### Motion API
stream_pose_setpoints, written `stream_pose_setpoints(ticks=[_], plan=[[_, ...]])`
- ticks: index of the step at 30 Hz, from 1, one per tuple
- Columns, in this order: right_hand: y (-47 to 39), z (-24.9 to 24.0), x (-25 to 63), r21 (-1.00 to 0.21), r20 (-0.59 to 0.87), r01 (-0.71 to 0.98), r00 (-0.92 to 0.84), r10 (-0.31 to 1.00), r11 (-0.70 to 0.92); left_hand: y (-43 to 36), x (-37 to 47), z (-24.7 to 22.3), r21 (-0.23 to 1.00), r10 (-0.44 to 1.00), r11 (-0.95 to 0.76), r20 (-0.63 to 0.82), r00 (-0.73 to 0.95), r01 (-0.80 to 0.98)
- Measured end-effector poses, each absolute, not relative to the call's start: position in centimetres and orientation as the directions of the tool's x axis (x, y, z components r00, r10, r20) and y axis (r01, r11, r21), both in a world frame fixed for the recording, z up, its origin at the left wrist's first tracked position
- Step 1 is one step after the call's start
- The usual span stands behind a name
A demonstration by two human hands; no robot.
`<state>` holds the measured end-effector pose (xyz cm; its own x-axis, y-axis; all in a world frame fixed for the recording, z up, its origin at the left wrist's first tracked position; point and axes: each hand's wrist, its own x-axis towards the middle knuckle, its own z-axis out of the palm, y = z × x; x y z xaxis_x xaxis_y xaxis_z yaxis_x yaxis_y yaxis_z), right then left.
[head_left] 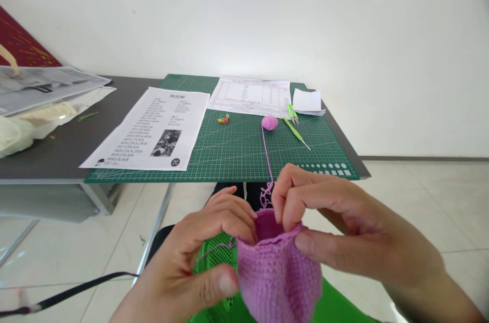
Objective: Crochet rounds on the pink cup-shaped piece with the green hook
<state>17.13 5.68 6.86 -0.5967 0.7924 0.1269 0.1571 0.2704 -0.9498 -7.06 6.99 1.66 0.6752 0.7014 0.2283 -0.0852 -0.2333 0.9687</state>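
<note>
Crocheted pouch [277, 272] in pink-purple yarn sits nearest the camera, held up over the lap between both hands, below and in front of the bench edge. The left hand [198, 262] has its grip clamped on the pouch's left rim, thumb pressed to the outside and fingers curled over the top; the right hand [344, 231] is pinched shut on the right rim, thumb outside and fingertips tucked into the opening. The work looks mid-way: a tube of even, tight stitches with an open, slightly wavy mouth, and the step in hand seems to be handling the rim's last stitches by finger. Any next move would call for keeping the loose loop from slipping. Beneath the pouch lies a bright green mesh bag [217, 257]. A kinked strand of yarn [266, 160] rises from the rim onto the green cutting mat [237, 155], ending at a small yarn ball [269, 122]. Just right of it lie a green crochet hook [295, 132] and green snips [292, 113]; left are coloured stitch markers [223, 119] and a printed pattern sheet [153, 127].
</note>
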Motion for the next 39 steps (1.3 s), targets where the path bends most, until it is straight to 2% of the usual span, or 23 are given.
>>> stream_pose_setpoints(ticks=[5, 9, 12, 19, 24, 27, 30, 32, 35, 37, 39], plan=[[5.8, 6.3, 16.6, -0.924, 0.113, 0.239, -0.574, 0.811, 0.297, 6.1, -6.1, 2.4, 0.946, 0.735, -0.32, 0.216, 0.643, 0.047], [5.8, 6.0, 16.4, -0.89, 0.144, 0.267, -0.606, 0.782, 0.37, 5.6, -5.9, 2.1, 0.966, 0.747, -0.256, 0.168, 0.643, 0.045], [5.7, 6.1, 16.5, -0.899, 0.14, 0.251, -0.611, 0.779, 0.359, 5.6, -5.8, 1.9, 0.979, 0.747, -0.2, 0.134, 0.651, 0.029], [6.0, 6.1, 16.8, -0.979, 0.156, -0.001, -0.641, 0.751, 0.202, 5.9, -5.2, 1.3, 0.977, 0.733, -0.075, 0.189, 0.653, -0.198], [5.9, 6.0, 16.3, -0.983, 0.103, -0.184, -0.664, 0.741, -0.028, 5.7, -5.1, 0.8, 0.969, 0.714, -0.031, 0.194, 0.673, -0.247], [6.2, 6.4, 16.2, -0.927, 0.165, -0.368, -0.569, 0.805, -0.071, 5.5, -5.2, 0.9, 0.965, 0.695, -0.012, 0.196, 0.691, -0.262], [6.7, 7.7, 17.3, -0.876, 0.233, -0.481, -0.358, 0.904, 0.035, 5.4, -5.4, 1.0, 0.963, 0.69, -0.046, 0.224, 0.688, -0.267], [7.1, 8.8, 18.5, -0.874, 0.228, -0.466, -0.146, 0.963, 0.136, 5.4, -5.6, 0.9, 0.961, 0.692, -0.056, 0.233, 0.683, -0.271], [7.4, 9.4, 20.0, -0.868, 0.244, -0.416, 0.12, 0.962, 0.272, 5.5, -5.8, 0.8, 0.96, 0.696, -0.071, 0.241, 0.676, -0.269], [7.5, 8.9, 20.3, -0.898, 0.317, -0.279, 0.125, 0.94, 0.34, 5.7, -6.0, 0.8, 0.956, 0.679, -0.1, 0.268, 0.684, -0.275], [7.6, 8.0, 20.1, -0.928, 0.37, -0.026, 0.04, 0.928, 0.372, 5.8, -6.2, 0.8, 0.96, 0.656, -0.115, 0.267, 0.706, -0.256]])
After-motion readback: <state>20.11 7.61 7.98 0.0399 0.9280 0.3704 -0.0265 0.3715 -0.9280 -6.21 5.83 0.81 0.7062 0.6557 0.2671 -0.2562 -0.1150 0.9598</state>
